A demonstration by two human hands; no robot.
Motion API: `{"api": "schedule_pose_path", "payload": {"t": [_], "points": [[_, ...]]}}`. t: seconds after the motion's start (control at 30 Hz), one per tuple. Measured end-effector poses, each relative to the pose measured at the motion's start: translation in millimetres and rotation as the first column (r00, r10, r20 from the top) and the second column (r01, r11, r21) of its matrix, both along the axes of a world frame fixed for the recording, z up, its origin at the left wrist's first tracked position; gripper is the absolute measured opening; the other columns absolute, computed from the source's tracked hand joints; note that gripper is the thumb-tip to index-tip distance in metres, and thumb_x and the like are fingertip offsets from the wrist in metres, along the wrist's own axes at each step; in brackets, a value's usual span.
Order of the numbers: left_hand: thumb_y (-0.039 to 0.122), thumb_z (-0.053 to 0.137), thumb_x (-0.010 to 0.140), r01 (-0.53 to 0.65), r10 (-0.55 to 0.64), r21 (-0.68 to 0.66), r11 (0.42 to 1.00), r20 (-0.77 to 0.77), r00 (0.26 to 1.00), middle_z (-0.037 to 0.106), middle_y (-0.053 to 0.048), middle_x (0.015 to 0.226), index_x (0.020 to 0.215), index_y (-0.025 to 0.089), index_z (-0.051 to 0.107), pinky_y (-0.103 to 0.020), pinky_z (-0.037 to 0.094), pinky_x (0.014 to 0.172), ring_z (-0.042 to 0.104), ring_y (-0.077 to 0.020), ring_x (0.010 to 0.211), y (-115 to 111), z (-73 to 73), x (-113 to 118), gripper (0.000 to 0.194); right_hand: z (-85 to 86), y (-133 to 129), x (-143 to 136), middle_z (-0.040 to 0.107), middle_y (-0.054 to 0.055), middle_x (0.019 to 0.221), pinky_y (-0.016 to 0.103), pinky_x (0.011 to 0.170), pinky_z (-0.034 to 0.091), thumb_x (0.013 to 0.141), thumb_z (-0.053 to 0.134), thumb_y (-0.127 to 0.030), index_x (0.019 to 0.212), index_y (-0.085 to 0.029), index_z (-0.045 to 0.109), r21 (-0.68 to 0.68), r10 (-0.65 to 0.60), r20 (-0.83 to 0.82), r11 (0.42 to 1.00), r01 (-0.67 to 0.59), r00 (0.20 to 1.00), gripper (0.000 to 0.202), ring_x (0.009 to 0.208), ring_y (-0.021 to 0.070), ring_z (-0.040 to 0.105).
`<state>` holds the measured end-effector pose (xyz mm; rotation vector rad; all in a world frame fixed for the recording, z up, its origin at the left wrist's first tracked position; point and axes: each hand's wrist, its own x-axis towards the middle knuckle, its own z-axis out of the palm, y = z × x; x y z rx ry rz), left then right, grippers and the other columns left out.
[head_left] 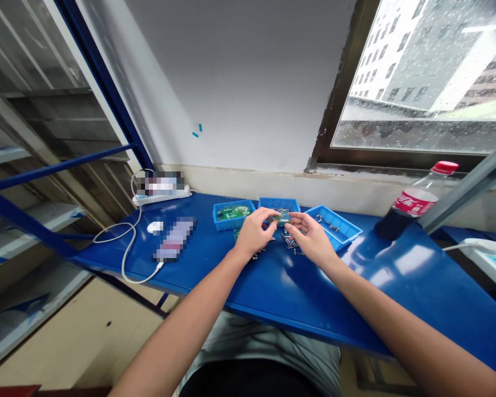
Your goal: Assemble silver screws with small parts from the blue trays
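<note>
Small greenish piece point(281, 218) (partly hidden)

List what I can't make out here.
In the head view:
Small piece: left hand and right hand partly cover it; too small to identify.
Middle blue tray: hands hide part of it.
Phone: pixelation masks its screen.
Rightmost white object: cut off by right edge.

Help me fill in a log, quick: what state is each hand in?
Left hand: closed, holding a small greenish piece.
Right hand: fingertips at the piece's right end; whether gripping, I can't tell.
</note>
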<state>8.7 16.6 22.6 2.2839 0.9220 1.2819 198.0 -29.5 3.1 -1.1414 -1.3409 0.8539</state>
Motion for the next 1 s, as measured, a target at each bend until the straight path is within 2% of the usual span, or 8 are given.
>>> {"api": "schedule_pose_path", "payload": {"t": [0.17, 0.3, 0.37, 0.53, 0.7, 0.83, 0.93, 1.0], "points": [[0.018, 0.055, 0.100, -0.150, 0.186, 0.261, 0.954, -0.117, 0.976, 0.073, -0.009, 0.121, 0.123, 0.022, 0.073, -0.040, 0.052, 0.104, 0.066, -0.0240, 0.115, 14.5, 7.0, -26.6, 0.029, -0.8, -6.1, -3.9, 0.073, 0.011, 0.110, 0.037, 0.075, 0.063, 0.094, 0.069, -0.045, 0.127, -0.021, 0.064, 0.081, -0.038, 0.235, 0.997, 0.019, 0.971, 0.041, 0.096, 0.0249, 0.071], [0.014, 0.052, 0.099, -0.406, 0.468, 0.265, 0.875, -0.244, 0.849, 0.072, -0.010, 0.127, 0.122, 0.022, 0.075, -0.046, 0.048, 0.104, 0.062, -0.0294, 0.121, 28.6, 10.0, -52.7, 0.034, 0.5, -11.6, -5.2, 0.075, 0.009, 0.113, 0.042, 0.083, 0.061, 0.097, 0.064, -0.037, 0.125, -0.023, 0.067, 0.116, -0.011, 0.442, 0.992, -0.044, 0.897, 0.031, 0.093, 0.0243, 0.072], [0.016, 0.052, 0.098, -0.482, 0.528, 0.217, 0.849, -0.340, 0.778, 0.072, -0.010, 0.129, 0.117, 0.023, 0.077, -0.048, 0.047, 0.104, 0.061, -0.0316, 0.124, 32.7, 9.5, -60.0, 0.033, 0.8, -13.4, -5.5, 0.076, 0.009, 0.115, 0.046, 0.092, 0.059, 0.099, 0.062, -0.033, 0.123, -0.024, 0.069, 0.167, 0.005, 0.560, 0.979, -0.119, 0.828, 0.027, 0.101, 0.0266, 0.071], [0.034, 0.049, 0.104, -0.475, 0.516, 0.210, 0.855, -0.450, 0.729, 0.073, -0.009, 0.130, 0.118, 0.024, 0.077, -0.050, 0.043, 0.108, 0.063, -0.0319, 0.122, 33.8, 5.0, -58.6, 0.033, -4.1, -13.0, -7.6, 0.073, 0.009, 0.126, 0.048, 0.105, 0.054, 0.102, 0.057, -0.022, 0.118, -0.026, 0.076, 0.230, 0.088, 0.765, 0.888, -0.398, 0.638, 0.025, 0.120, 0.0279, 0.064], [0.039, 0.049, 0.105, -0.477, 0.532, 0.238, 0.846, -0.439, 0.724, 0.074, -0.013, 0.127, 0.127, 0.019, 0.071, -0.051, 0.040, 0.113, 0.062, -0.0326, 0.127, 33.9, -0.7, -53.9, 0.037, -9.6, -7.0, -7.7, 0.076, 0.009, 0.118, 0.045, 0.100, 0.056, 0.099, 0.055, -0.009, 0.116, -0.023, 0.077, 0.246, 0.045, 0.826, 0.868, -0.431, 0.563, 0.031, 0.114, 0.0267, 0.066], [0.038, 0.053, 0.103, -0.508, 0.578, 0.281, 0.814, -0.314, 0.753, 0.070, -0.016, 0.133, 0.121, 0.017, 0.070, -0.054, 0.038, 0.117, 0.055, -0.0348, 0.136, 31.2, -0.6, -50.8, 0.032, -6.6, -4.6, -6.0, 0.078, 0.008, 0.107, 0.043, 0.096, 0.056, 0.096, 0.056, -0.005, 0.111, -0.023, 0.077, 0.244, -0.009, 0.861, 0.885, -0.397, 0.509, 0.032, 0.105, 0.0265, 0.068], [0.034, 0.055, 0.102, -0.458, 0.530, 0.328, 0.826, -0.178, 0.829, 0.062, -0.016, 0.142, 0.125, 0.018, 0.067, -0.054, 0.040, 0.118, 0.050, -0.0349, 0.141, 24.0, 4.1, -43.1, 0.030, -3.3, -5.3, -6.4, 0.078, 0.009, 0.104, 0.043, 0.095, 0.056, 0.098, 0.052, -0.007, 0.109, -0.022, 0.076, 0.272, -0.053, 0.839, 0.903, -0.333, 0.541, 0.030, 0.101, 0.0264, 0.069], [0.031, 0.053, 0.104, -0.334, 0.397, 0.340, 0.879, -0.137, 0.907, 0.064, -0.015, 0.137, 0.124, 0.018, 0.067, -0.050, 0.043, 0.117, 0.052, -0.0312, 0.137, 16.7, 6.7, -33.6, 0.028, -2.0, -6.0, -7.4, 0.078, 0.009, 0.108, 0.043, 0.094, 0.056, 0.097, 0.053, -0.009, 0.113, -0.022, 0.075, 0.308, -0.080, 0.761, 0.918, -0.250, 0.644, 0.030, 0.101, 0.0260, 0.070]]}}
